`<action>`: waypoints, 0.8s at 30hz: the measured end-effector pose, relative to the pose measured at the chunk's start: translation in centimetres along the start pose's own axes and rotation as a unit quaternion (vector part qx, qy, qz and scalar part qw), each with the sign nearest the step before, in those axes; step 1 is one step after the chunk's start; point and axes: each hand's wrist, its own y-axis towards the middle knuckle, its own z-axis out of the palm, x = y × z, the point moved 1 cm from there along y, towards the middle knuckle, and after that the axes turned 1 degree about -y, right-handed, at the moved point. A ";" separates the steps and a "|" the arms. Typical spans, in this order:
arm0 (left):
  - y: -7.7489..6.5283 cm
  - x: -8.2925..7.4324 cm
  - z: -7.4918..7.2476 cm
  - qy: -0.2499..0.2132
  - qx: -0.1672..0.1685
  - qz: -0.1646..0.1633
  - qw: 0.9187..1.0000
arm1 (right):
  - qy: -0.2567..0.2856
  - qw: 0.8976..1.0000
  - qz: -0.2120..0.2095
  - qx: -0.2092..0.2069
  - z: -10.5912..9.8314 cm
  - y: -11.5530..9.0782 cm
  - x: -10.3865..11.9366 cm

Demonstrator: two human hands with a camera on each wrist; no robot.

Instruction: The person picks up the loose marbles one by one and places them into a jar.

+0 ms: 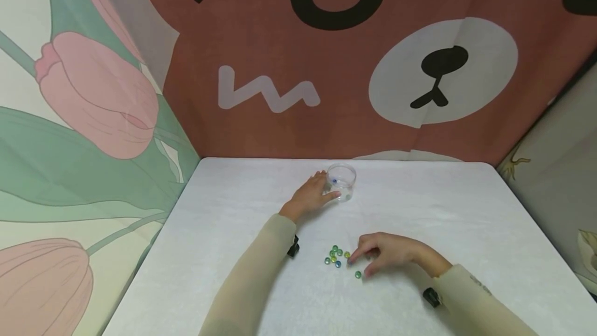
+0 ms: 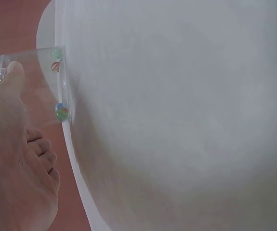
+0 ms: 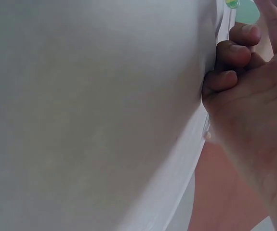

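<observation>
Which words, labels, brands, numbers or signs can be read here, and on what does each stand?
No text can be read in any view.
Dark marking on the right sleeve: too small and blurred to read.
Clear jar and marbles: no lettering visible.
Pale zigzag on the backdrop: apparently decoration.

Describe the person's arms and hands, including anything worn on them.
The left hand and right hand wear no gloves. The left sleeve and right sleeve are long and pale beige. A small black device shows by the left cuff, a second black device by the right. The right sleeve bears a dark marking, too small to read.
</observation>
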 end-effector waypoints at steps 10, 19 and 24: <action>-0.5 -0.3 -0.3 0.001 -0.001 0.001 1.000 | -0.055 0.998 -0.027 0.003 0.3 0.3 0.9; -0.5 -0.3 -0.3 0.002 -0.001 0.001 1.000 | -0.060 0.998 -0.011 0.014 0.4 0.3 0.9; -0.4 -0.2 -0.2 0.007 -0.001 0.003 1.000 | -0.065 0.998 -0.019 0.015 0.4 0.3 0.8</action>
